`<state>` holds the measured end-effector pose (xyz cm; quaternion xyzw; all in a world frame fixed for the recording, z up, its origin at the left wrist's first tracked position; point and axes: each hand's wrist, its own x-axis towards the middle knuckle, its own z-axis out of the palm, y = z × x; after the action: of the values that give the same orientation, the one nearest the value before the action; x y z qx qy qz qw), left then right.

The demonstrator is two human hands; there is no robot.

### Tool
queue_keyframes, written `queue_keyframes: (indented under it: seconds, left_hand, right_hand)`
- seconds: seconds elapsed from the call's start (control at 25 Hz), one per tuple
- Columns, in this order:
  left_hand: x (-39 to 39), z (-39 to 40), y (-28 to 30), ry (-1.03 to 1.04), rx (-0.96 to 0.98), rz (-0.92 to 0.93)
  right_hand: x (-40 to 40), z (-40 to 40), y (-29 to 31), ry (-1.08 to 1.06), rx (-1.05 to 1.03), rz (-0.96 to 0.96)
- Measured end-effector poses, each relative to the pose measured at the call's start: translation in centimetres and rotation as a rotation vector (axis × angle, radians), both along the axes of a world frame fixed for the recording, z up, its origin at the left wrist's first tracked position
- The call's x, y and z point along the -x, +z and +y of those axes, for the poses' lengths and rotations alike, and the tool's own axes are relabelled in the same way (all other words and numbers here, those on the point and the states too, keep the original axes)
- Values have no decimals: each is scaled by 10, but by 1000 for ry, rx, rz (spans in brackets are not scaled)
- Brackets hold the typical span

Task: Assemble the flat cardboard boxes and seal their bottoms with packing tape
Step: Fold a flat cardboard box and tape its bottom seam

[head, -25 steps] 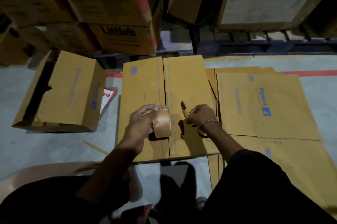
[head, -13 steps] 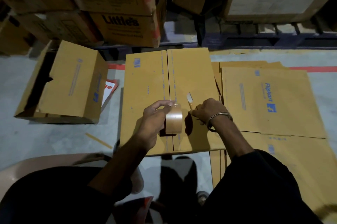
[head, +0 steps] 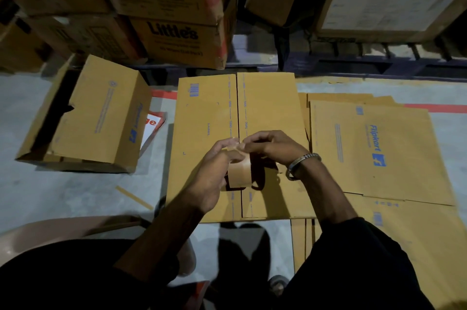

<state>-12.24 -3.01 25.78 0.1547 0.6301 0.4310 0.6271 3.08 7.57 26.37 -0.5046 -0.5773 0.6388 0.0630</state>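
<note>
An assembled cardboard box [head: 267, 107] lies bottom up in front of me, its two flaps meeting along a centre seam. My left hand [head: 214, 170] grips a roll of brown packing tape [head: 240, 174] upright over the near part of the seam. My right hand [head: 270, 145], with a metal bracelet on the wrist, has its fingertips curled onto the top of the roll, next to my left thumb. Whether it still holds the small blade is hidden.
An assembled box [head: 101, 117] lies on its side at the left. Flat Flipkart boxes [head: 374, 148] are stacked on the floor at the right. Large stacked cartons [head: 174, 39] stand behind. A tape strip [head: 134, 197] lies on the grey floor.
My right hand has moved left from beside the roll onto its top, and the small blade it held up is no longer visible. My left hand still holds the roll over the seam.
</note>
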Motion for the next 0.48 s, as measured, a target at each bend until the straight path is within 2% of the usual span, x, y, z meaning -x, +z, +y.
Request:
queue_keyframes:
  seconds: [0.28, 0.48]
  left_hand:
    - [-6, 1, -3, -8, -16, 1]
    - [-8, -1, -11, -11, 1, 52]
  right_hand:
    - [9, 7, -14, -161, -73, 62]
    - [25, 17, -29, -141, -118, -36]
